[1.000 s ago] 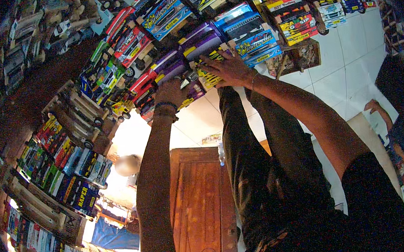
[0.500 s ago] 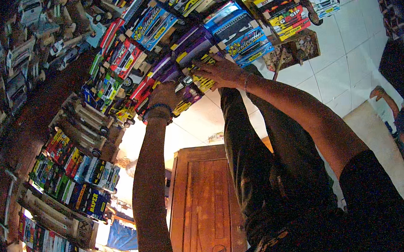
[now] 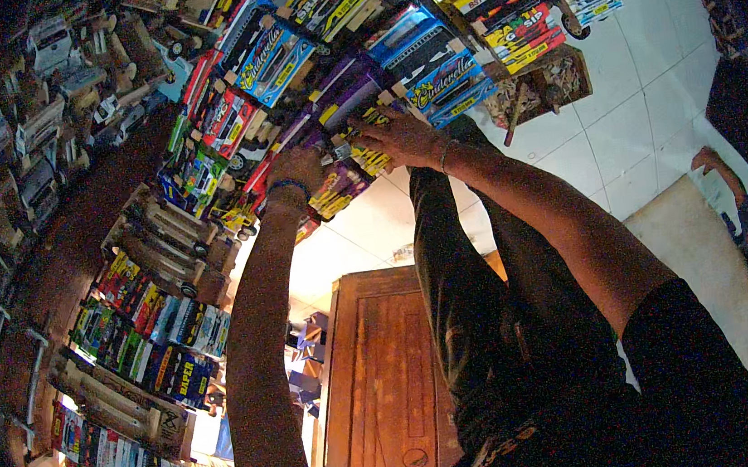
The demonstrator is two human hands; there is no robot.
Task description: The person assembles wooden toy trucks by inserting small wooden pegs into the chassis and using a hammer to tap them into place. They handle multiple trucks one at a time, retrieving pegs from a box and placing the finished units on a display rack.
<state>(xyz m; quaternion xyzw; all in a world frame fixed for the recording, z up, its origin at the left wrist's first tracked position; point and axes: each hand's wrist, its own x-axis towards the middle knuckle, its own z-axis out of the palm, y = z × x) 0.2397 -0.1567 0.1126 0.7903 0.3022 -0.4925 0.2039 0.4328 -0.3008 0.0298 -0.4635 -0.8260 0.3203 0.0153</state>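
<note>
Both hands sit lower and nearer the middle of the view than a second ago, the packed rows having slid outward. Colourful boxed toy cars [image 3: 431, 82] cover the floor in rows; a wooden door [image 3: 390, 387] lies below. Left hand [image 3: 294, 171] closes on a purple toy car box [image 3: 340, 185], while right hand [image 3: 400, 135] grips its upper end among the rows.

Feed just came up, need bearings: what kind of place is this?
Probably a small workshop or stall for wooden toy trucks: rows of painted toy trucks, unpainted wooden ones, a tiled floor and a wooden door.
</note>
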